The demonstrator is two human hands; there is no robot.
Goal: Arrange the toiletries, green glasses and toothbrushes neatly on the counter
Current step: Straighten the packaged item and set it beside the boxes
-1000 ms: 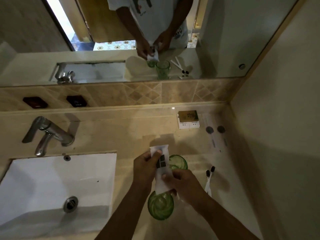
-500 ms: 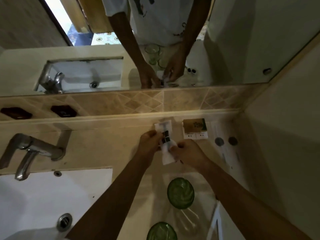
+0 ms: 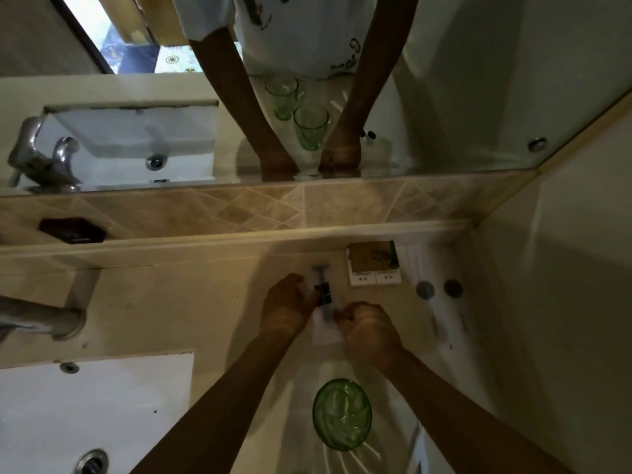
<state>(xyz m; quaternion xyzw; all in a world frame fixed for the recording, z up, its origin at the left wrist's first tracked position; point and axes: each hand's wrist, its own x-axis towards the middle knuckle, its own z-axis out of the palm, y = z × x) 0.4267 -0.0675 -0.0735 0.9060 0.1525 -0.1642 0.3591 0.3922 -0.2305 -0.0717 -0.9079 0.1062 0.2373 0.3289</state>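
Note:
A white toiletry packet with a dark label lies on the beige counter near the back ledge. My left hand pinches its left edge and my right hand grips its right edge. A green glass stands upright on the counter between my forearms, closer to me. A small brown and white toiletry box sits against the back ledge to the right of the packet. Right of the box lies a clear-wrapped toiletry packet with two dark round shapes.
A white sink fills the lower left, with a chrome tap behind it. A dark soap dish sits on the ledge at left. The mirror runs along the back and a wall closes the right side.
Both hands carried the white packet from above the glasses to the back of the counter and lowered it there, beside the box. The camera leaned forward, so the nearer glass left the view.

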